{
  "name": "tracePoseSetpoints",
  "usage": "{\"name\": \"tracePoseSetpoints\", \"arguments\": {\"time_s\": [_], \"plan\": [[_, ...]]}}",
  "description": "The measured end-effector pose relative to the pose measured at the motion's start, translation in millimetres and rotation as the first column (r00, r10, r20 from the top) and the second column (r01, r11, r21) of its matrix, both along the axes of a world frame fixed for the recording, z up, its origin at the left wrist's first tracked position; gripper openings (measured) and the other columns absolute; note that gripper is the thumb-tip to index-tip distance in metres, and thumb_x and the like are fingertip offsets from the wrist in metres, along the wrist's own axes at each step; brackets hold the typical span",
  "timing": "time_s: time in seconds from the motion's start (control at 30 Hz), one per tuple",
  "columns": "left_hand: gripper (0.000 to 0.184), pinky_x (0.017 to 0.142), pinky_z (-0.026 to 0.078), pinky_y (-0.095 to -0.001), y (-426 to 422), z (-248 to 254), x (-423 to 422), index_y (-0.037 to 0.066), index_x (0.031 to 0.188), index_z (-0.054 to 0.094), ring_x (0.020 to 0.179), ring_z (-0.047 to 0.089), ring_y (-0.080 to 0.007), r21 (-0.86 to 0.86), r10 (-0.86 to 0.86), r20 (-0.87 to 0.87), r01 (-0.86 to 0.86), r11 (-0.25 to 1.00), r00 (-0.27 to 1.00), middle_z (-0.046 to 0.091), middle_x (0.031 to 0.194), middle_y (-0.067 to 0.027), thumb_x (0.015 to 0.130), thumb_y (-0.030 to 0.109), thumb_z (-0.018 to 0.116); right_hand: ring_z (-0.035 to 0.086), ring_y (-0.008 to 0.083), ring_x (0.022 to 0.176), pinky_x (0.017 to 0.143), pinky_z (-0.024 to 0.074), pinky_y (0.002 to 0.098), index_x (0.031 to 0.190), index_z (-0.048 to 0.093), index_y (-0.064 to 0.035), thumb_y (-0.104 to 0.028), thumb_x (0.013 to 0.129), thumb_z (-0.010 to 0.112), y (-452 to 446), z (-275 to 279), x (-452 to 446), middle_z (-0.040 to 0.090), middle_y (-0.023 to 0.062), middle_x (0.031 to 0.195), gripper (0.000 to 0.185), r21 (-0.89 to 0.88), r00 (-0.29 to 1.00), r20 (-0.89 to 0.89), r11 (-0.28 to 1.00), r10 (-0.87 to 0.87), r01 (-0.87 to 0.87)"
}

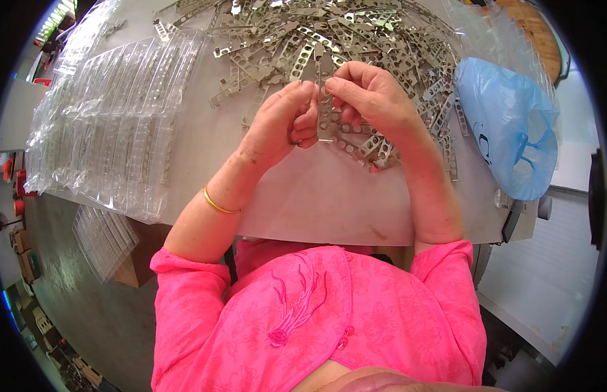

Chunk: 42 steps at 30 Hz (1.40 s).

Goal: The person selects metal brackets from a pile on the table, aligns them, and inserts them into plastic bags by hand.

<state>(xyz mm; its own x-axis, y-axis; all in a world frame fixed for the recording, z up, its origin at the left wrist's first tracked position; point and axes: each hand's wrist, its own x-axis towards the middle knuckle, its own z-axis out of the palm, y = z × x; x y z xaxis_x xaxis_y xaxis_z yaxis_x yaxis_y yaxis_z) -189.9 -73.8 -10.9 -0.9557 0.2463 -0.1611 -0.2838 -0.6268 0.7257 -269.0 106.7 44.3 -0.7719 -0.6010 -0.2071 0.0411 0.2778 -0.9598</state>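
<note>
My left hand (285, 121) and my right hand (371, 95) meet above the table, both closed on one perforated metal strip (324, 112). The strip stands nearly upright in the view, with a row of round holes along it and a short bent tab at its lower end. My right thumb presses on its face from the right. The left fingers curl against its left side, and their tips are partly hidden. Behind and around the hands spreads a large heap of similar metal strips (395, 49), lying loose at many angles.
Clear plastic blister trays (130, 117) are stacked on the table's left side. A blue plastic bag (506, 124) sits at the right edge, with more clear plastic (512, 39) behind it. Below the table at left stand another clear tray (106, 242) and a cardboard box (143, 258).
</note>
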Motion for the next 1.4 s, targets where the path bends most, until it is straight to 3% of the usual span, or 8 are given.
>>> {"name": "tracePoseSetpoints", "arguments": {"time_s": [0.17,0.4,0.6,0.8,1.1,1.17,1.27,1.4], "plan": [[0.022,0.058,0.041,-0.0332,-4.8,-3.3,-4.9,0.006,0.106,0.046,0.056,0.04,-0.014,0.195,0.0,-0.091,0.018,0.981,0.996,0.045,0.071,-0.0031,0.108,0.026,0.036,0.059,0.0032,0.058,0.05,0.0453,0.019,0.093,0.063,-0.0055,-0.026,0.095,0.065,4.4,5.1,-3.3,0.066,0.0004,0.076,0.021,-0.041,0.995,0.058,0.996,-0.076,0.079],[0.022,0.061,0.045,-0.0319,-1.9,-8.4,-5.6,0.007,0.1,0.048,0.058,0.045,-0.0126,0.216,0.062,-0.094,-0.04,0.976,0.994,0.053,0.084,-0.0053,0.109,0.022,0.035,0.059,0.0033,0.058,0.05,0.0454,0.0187,0.092,0.063,-0.0068,-0.026,0.095,0.066,5.8,5.3,-4.8,0.066,0.0,0.075,0.02,-0.002,0.995,0.052,0.996,-0.087,0.088],[0.015,0.068,0.052,-0.0398,-4.8,-12.9,-8.6,0.005,0.103,0.045,0.063,0.051,-0.0166,0.255,0.065,-0.092,-0.04,0.966,0.994,0.057,0.087,-0.0096,0.107,0.018,0.038,0.06,0.0032,0.058,0.05,0.0459,0.0189,0.09,0.063,-0.0065,-0.026,0.095,0.066,6.6,5.9,-6.6,0.067,0.0003,0.074,0.02,0.008,0.995,0.042,0.996,-0.085,0.085],[0.012,0.07,0.054,-0.0386,-5.0,-11.5,-7.5,0.004,0.103,0.047,0.066,0.056,-0.0161,0.245,0.075,-0.089,-0.051,0.968,0.993,0.059,0.089,-0.0092,0.105,0.015,0.044,0.06,0.0032,0.057,0.049,0.0457,0.0187,0.09,0.063,-0.0065,-0.025,0.095,0.066,7.5,5.3,-7.6,0.067,0.0002,0.074,0.02,0.009,0.997,0.032,0.997,-0.071,0.071],[0.018,0.083,0.051,-0.0318,-8.1,-8.9,-2.4,0.003,0.112,0.066,0.092,0.062,-0.013,0.075,0.114,-0.176,-0.102,0.992,0.978,0.069,0.102,-0.0057,0.1,0.016,0.06,0.059,0.0037,0.058,0.05,0.0461,0.0197,0.094,0.064,-0.0032,-0.024,0.096,0.065,4.2,4.8,-2.3,0.067,0.0013,0.075,0.021,0.097,0.994,-0.093,0.994,-0.049,0.058],[0.018,0.086,0.054,-0.0348,-9.3,-11.3,-2.9,0.002,0.112,0.067,0.099,0.066,-0.0165,0.012,0.121,-0.213,-0.121,0.993,0.969,0.067,0.121,-0.0116,0.102,0.014,0.056,0.059,0.0045,0.058,0.05,0.0462,0.0203,0.095,0.064,-0.0024,-0.024,0.096,0.065,4.0,6.4,-1.0,0.066,0.0016,0.075,0.021,0.098,0.998,-0.06,0.995,-0.007,0.013],[0.022,0.084,0.05,-0.0297,-8.0,-10.8,-2.2,0.004,0.116,0.069,0.095,0.063,-0.0122,0.051,0.137,-0.174,-0.13,0.99,0.975,0.071,0.101,-0.0041,0.098,0.014,0.065,0.059,0.0044,0.06,0.053,0.0471,0.0203,0.095,0.065,-0.0023,-0.023,0.097,0.065,3.4,8.7,0.2,0.066,0.0011,0.075,0.021,0.1,0.998,-0.058,0.995,0.01,-0.004],[0.02,0.086,0.05,-0.0302,-5.6,-9.4,-1.9,0.003,0.114,0.071,0.096,0.063,-0.0131,0.044,0.106,-0.172,-0.1,0.994,0.979,0.069,0.106,-0.0039,0.097,0.013,0.066,0.057,0.0022,0.061,0.051,0.0442,0.0185,0.097,0.064,-0.0047,-0.023,0.099,0.063,3.3,6.0,1.4,0.065,-0.0016,0.078,0.018,0.078,0.998,-0.049,0.996,0.041,-0.037]]}}
